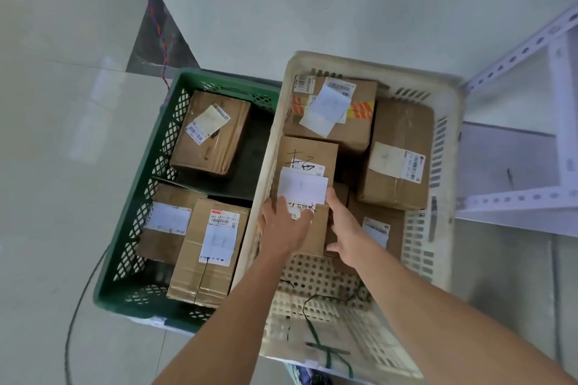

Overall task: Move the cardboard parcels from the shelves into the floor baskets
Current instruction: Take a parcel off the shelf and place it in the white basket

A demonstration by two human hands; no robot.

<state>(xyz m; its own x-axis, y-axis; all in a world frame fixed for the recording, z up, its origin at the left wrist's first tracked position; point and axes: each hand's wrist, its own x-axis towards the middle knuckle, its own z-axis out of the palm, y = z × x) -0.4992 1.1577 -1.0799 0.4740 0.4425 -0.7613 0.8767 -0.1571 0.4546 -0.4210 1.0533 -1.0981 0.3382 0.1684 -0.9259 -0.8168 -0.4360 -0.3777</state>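
The parcel (308,166) is between both hands, inside the cream basket (444,147); the left hand (283,225) lies flat on its near top; the right hand (344,228) grips its side; I would set it down level beside the box (397,153) beyond the right hand, then release.

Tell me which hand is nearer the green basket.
Left. The left hand lies on the marker-written parcel beside the cream basket's wall bordering the green basket; the right hand holds that parcel's opposite side, farther away.
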